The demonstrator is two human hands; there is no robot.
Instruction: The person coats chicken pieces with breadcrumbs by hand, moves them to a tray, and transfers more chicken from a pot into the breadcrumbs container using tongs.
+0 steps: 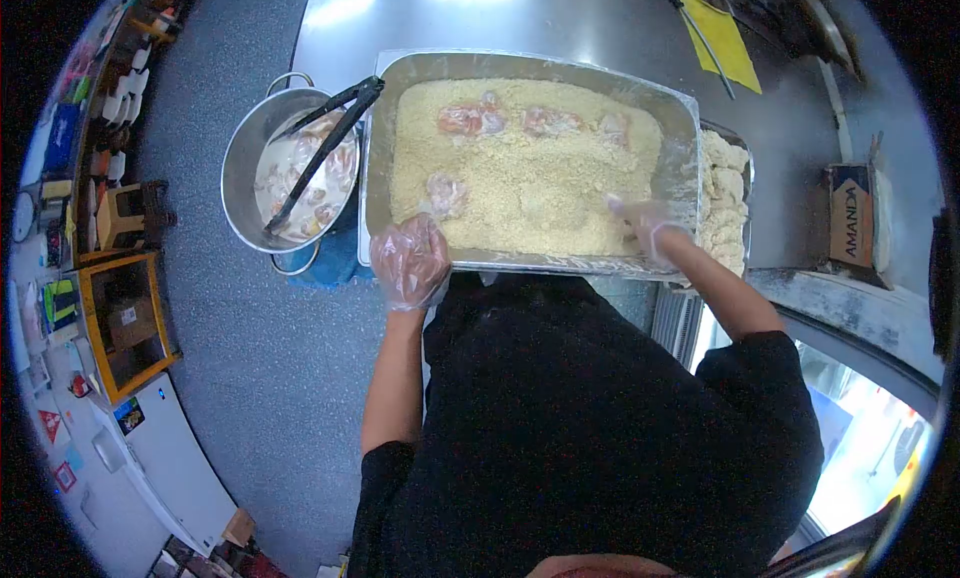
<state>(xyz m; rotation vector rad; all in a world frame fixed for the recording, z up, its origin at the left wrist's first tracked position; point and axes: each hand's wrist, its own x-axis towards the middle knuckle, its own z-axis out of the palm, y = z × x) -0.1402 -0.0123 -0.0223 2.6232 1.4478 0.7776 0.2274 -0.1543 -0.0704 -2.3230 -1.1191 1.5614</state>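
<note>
A deep metal tray (682, 153) holds a pale yellow breading flour (520, 183). Raw meat pieces, perhaps chicken, lie partly sunk in it: one piece (473, 119) at the far left, one (551, 121) beside it, and another (446, 195) nearer me. My left hand (412, 261), in a clear plastic glove, is closed at the tray's near left corner, its fingers curled; what they grip is hidden. Also gloved, my right hand (650, 226) is low over the flour at the near right, touching or just above it. Motion blurs its fingers.
Left of the tray stands a metal pot (237, 193) of raw pieces in milky liquid, with black tongs (318, 168) lying across it. A second tray of floury coated pieces (722, 198) sits at the right. Behind is the steel table (560, 28); an AMANDA box (853, 218) stands farther right.
</note>
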